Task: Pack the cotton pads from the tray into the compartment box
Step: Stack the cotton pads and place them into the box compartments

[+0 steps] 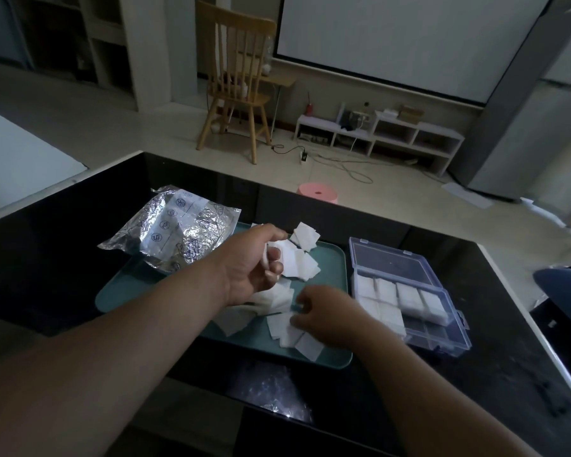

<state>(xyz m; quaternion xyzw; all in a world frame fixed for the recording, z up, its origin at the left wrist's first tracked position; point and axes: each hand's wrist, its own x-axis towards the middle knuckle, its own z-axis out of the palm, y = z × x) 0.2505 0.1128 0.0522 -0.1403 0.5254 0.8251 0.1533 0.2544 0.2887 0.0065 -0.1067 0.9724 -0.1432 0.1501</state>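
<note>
Cotton pads [302,270] lie scattered in loose white heaps over the teal tray [333,262], which sits on the black table [63,242] right in front of you. In the head view, some pads are piled toward the tray's far edge, others spread across its middle, and more sit near its front rim.

Your left hand [251,265] hovers over the middle of the tray with its fingers curled inward. A white pad edge shows between the thumb and fingers, so it is pinching pads. Your right hand [327,313] is low over the front heap, fingers bent down onto the pads there. It is blurred, and you cannot tell whether it grips a pad or only touches them.

Just beside the tray, on your right, the clear compartment box [442,338] lies with its lid [393,262] swung back flat on the table. Several of its far and middle compartments are packed with white pads, while the compartments along its near edge show none.

A crumpled foil bag [178,232] rests over the tray's far left corner and spills onto the table.

Beyond the table, on the pale floor, stand a pink stool [317,192] and a wooden chair [238,77]
</note>
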